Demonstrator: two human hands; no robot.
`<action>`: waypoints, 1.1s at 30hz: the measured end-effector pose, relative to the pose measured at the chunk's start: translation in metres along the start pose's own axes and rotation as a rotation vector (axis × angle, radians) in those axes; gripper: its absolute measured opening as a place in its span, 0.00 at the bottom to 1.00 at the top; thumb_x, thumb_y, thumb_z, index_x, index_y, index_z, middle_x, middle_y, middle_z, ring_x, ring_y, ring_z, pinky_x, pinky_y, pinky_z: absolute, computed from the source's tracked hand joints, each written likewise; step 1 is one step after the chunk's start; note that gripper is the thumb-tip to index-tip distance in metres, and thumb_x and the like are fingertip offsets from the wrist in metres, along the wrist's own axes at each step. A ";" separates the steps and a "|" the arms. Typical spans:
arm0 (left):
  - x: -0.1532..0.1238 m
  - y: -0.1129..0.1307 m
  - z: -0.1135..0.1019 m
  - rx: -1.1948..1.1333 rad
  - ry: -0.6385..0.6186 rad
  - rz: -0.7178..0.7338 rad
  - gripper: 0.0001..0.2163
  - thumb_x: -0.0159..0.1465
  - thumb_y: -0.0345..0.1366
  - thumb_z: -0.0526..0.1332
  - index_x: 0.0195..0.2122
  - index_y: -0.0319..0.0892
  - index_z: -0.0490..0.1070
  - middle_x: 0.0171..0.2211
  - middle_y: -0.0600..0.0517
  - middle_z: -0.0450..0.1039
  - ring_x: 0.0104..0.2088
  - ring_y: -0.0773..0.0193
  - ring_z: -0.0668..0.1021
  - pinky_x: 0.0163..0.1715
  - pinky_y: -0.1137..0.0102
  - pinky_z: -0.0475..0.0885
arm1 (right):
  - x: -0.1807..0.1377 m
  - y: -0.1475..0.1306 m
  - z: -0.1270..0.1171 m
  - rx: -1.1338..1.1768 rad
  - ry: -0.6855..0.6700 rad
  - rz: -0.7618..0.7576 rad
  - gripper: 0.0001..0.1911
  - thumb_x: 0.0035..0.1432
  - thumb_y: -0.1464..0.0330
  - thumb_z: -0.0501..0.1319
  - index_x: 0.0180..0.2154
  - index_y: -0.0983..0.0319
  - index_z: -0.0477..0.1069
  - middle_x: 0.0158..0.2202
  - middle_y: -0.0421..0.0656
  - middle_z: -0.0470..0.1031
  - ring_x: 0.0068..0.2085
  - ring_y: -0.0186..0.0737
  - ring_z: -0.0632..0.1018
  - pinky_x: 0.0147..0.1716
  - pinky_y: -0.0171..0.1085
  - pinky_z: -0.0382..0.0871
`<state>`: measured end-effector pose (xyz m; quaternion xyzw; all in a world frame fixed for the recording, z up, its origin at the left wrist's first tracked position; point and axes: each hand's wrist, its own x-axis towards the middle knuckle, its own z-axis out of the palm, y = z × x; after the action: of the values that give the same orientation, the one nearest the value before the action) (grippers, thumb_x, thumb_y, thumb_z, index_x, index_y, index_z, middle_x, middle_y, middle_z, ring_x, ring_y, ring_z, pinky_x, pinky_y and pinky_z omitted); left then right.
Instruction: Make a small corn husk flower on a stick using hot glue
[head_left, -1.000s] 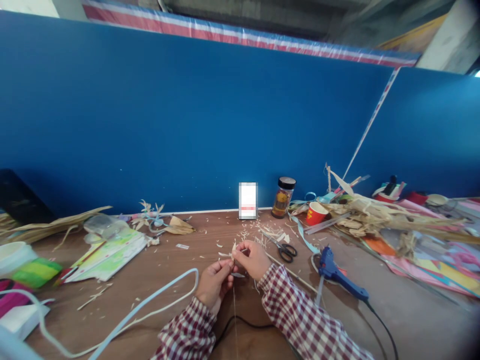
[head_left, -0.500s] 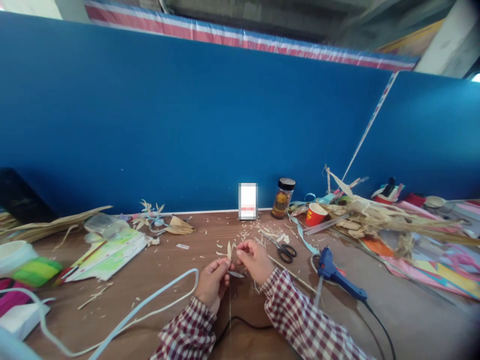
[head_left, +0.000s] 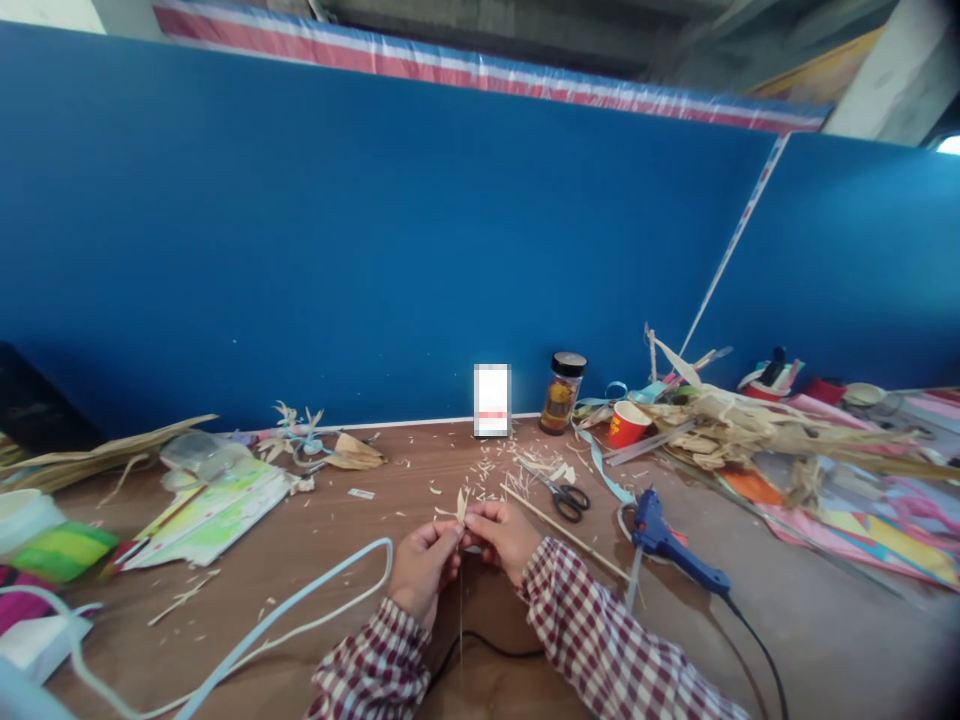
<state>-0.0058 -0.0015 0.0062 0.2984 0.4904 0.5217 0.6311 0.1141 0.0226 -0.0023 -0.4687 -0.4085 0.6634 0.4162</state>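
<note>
Both hands meet above the middle of the brown table. My left hand (head_left: 422, 564) is closed in a pinch on a small cluster of pale, dried husk petals (head_left: 460, 505), whose pointed tips stick up above the fingers. A thin, pale stem or thread (head_left: 461, 625) hangs straight down below the fingertips. My right hand (head_left: 507, 540) is closed as well, thumb and finger pinching at the right side of the same cluster. The fingers hide the cluster's base. Pale husk snippets (head_left: 487, 465) lie scattered just beyond the hands.
Black-handled scissors (head_left: 571, 502), a thin stick (head_left: 566, 535) and a blue glue gun (head_left: 675, 545) lie at right. Behind them are a lidded jar (head_left: 562, 395), a red paper cup (head_left: 628, 425) and dried husks (head_left: 750, 425). A white cable (head_left: 292, 590) loops at left, near a painted sheet (head_left: 210, 515).
My right hand has come down and left, from just above the petals to touching the cluster beside my left fingers. The view has shifted slightly.
</note>
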 end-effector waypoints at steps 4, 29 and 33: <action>-0.002 -0.001 0.002 0.059 0.005 0.027 0.11 0.44 0.39 0.66 0.22 0.35 0.71 0.17 0.54 0.70 0.13 0.78 0.63 0.12 0.81 0.56 | -0.002 0.000 0.000 0.072 0.006 0.043 0.14 0.40 0.63 0.65 0.30 0.65 0.70 0.22 0.39 0.70 0.23 0.29 0.71 0.14 0.24 0.52; -0.006 0.010 0.010 0.106 0.150 0.228 0.15 0.42 0.42 0.66 0.26 0.36 0.72 0.16 0.55 0.70 0.13 0.74 0.65 0.12 0.79 0.59 | -0.023 -0.010 0.018 -0.239 0.244 -0.451 0.13 0.50 0.65 0.57 0.35 0.65 0.75 0.30 0.47 0.77 0.32 0.42 0.77 0.33 0.39 0.70; -0.013 0.018 0.014 0.255 0.117 0.367 0.16 0.44 0.45 0.64 0.27 0.37 0.74 0.15 0.53 0.70 0.16 0.68 0.70 0.15 0.75 0.64 | -0.034 -0.020 0.020 -0.248 0.246 -0.498 0.13 0.52 0.66 0.56 0.38 0.64 0.74 0.32 0.47 0.77 0.33 0.41 0.77 0.35 0.38 0.70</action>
<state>0.0007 -0.0067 0.0305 0.4294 0.5257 0.5778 0.4534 0.1058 -0.0054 0.0303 -0.4782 -0.5353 0.4242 0.5521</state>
